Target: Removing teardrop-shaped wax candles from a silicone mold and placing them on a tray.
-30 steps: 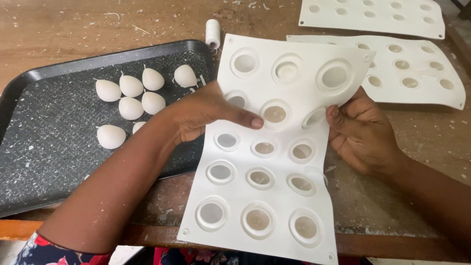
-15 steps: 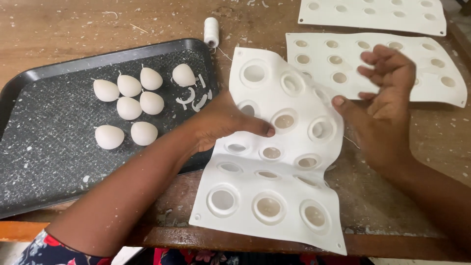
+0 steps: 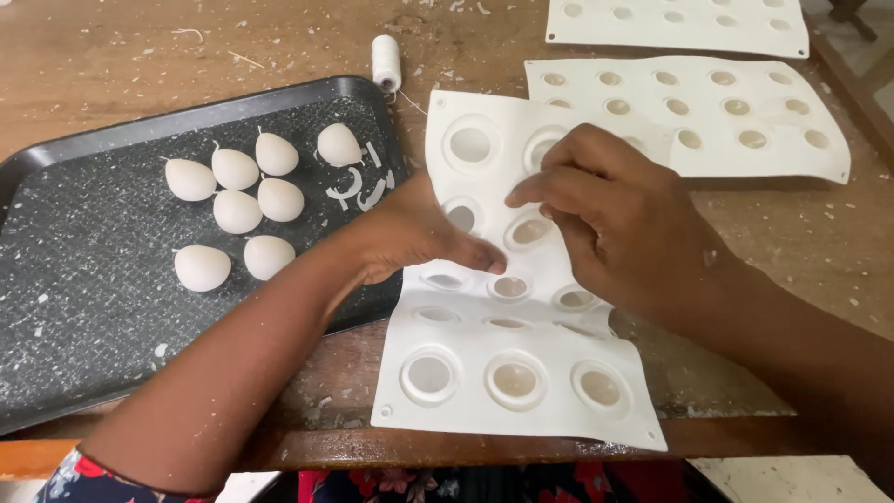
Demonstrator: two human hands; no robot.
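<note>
The right hand [image 3: 624, 224], lifted clear of the mould [image 3: 521, 307] half a second before, had come down onto its middle, and the sheet lay flatter. At the desk's near edge the mould's three front cups sat untouched. Further in, the left hand [image 3: 419, 237] pinched the sheet from its left side, fingers [image 3: 484, 261] together on a cup, while the right fingers [image 3: 545, 191] pressed together on the neighbouring cup. Likely a popping-out step; next would call for pushing from beneath. Beyond, seven eggs [image 3: 237, 210] lay on the tray [image 3: 74, 307], two moulds [image 3: 745, 112] near the far edge.
</note>
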